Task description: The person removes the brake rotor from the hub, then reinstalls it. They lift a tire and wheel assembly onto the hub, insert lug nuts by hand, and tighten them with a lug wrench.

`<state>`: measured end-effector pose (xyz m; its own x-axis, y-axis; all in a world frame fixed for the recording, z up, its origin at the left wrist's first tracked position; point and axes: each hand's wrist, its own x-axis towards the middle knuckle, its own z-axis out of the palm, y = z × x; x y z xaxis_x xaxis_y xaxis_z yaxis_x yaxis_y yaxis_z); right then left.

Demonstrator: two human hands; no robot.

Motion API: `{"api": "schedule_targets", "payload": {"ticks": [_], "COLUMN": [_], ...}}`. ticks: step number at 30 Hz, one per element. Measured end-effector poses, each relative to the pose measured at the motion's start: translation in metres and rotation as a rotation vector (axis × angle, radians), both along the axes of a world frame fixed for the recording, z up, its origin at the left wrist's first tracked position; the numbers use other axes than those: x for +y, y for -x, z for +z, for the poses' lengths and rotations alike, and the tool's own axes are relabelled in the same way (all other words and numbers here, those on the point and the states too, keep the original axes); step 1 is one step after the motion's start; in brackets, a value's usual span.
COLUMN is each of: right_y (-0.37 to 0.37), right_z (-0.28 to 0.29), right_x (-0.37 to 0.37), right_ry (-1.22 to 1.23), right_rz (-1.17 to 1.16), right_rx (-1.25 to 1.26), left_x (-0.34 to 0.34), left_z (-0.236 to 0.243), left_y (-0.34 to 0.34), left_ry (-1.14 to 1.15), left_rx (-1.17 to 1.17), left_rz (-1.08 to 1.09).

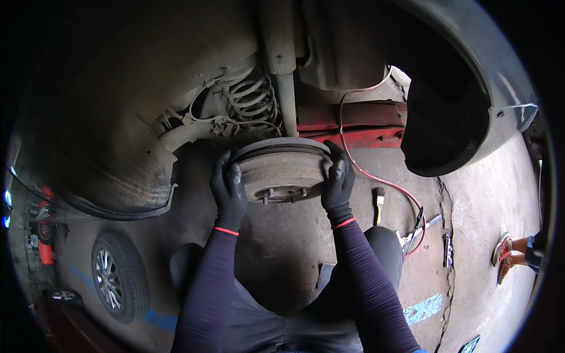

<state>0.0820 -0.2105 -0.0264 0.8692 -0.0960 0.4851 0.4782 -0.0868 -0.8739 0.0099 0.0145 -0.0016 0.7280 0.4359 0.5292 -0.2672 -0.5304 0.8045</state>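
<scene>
A rusty brake drum point(282, 167), with several wheel studs sticking out of its face, sits in the wheel well in front of me. My left hand point(228, 187), in a dark glove with a red cuff edge, clasps its left side. On the opposite side my right hand point(337, 179), gloved the same way, presses against the rim. Both thumbs lie on the near side; most of the other fingers are hidden behind the drum. Just behind stand a coil spring point(250, 97) and a shock absorber point(287, 103).
Fender edges curve round on both sides. Behind the drum lies a red metal beam point(365, 126). A reddish hose point(376, 176) runs down to a silver tool point(412, 238), near a paintbrush point(379, 206) and a metal tool point(448, 250). A wheel point(118, 276) stands left; a person's feet point(503, 259) show right.
</scene>
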Motion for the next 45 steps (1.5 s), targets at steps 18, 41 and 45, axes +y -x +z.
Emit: {"api": "schedule_targets", "payload": {"ticks": [18, 41, 45], "right_y": [-0.018, 0.135, 0.2], "right_z": [-0.011, -0.168, -0.216], "right_x": [0.011, 0.028, 0.017], "right_ry": [-0.128, 0.567, 0.964], "right_rz": [-0.055, -0.194, 0.207], "right_rx": [0.086, 0.53, 0.756], "left_x": [0.009, -0.27, -0.304], "left_z": [-0.022, 0.136, 0.1], "left_y": [-0.017, -0.001, 0.056], "left_ry": [-0.134, -0.568, -0.278], "left_rx": [-0.034, -0.228, -0.138], "left_rz": [0.17, -1.31, -1.392]}}
